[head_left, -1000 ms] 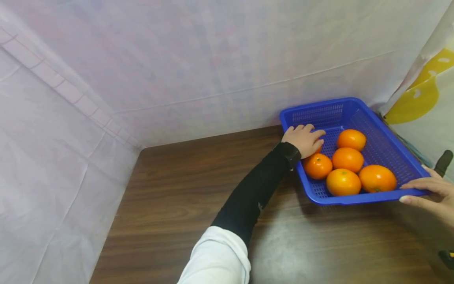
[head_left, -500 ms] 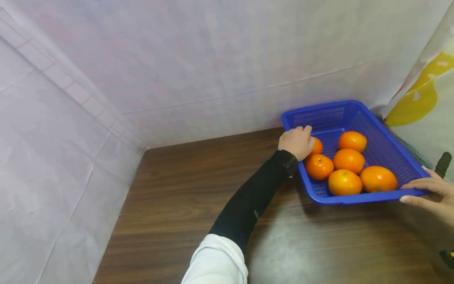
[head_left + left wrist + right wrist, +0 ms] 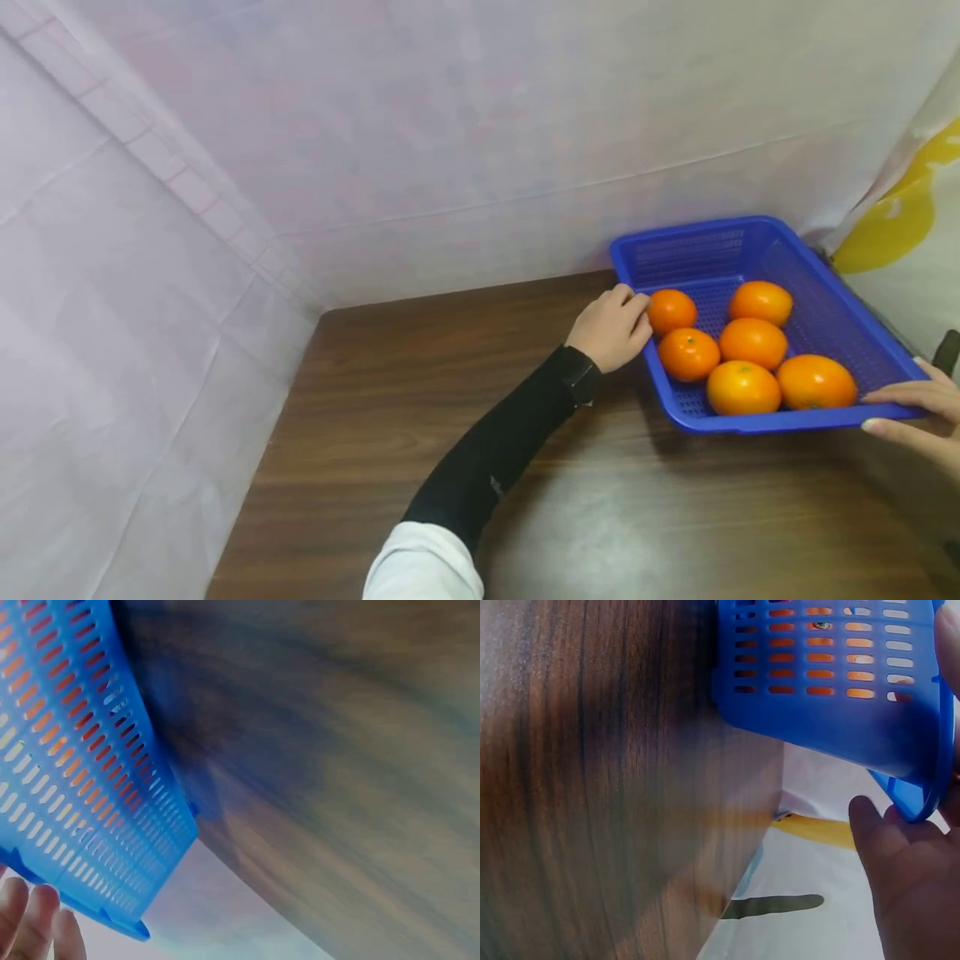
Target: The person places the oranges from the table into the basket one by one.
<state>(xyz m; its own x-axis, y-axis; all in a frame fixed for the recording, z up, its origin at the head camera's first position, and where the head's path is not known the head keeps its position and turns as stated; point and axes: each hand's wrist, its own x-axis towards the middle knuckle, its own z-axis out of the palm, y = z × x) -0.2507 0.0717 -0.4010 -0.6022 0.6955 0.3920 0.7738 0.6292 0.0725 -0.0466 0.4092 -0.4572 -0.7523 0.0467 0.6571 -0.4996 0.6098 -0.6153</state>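
Observation:
A blue slotted plastic basket [image 3: 891, 342] sits on the right side of the table, holding several oranges [image 3: 753, 343]. At its left rim, my left hand [image 3: 611, 327] grips with fingers bent over the edge, next to an orange [image 3: 672, 312] inside. In the left wrist view, fingertips [image 3: 45, 911] show by the rim, below the slotted wall [image 3: 82, 765]. My right hand [image 3: 926, 410] pinches the near right corner, thumb outside and fingers over the rim. The right wrist view shows this hand [image 3: 911, 862] at the basket's corner [image 3: 922, 750]; part of it is cut off.
The brown wood-grain table [image 3: 450, 375] extends left and in front of the basket. A pale sheet [image 3: 465, 125] hangs behind it, close to the basket's back rim. On the right hangs a white sheet with a yellow pattern [image 3: 888, 229].
My left hand has moved from over an orange inside the basket out to its left rim, uncovering that orange. My right hand stays at the corner. The view has shifted slightly.

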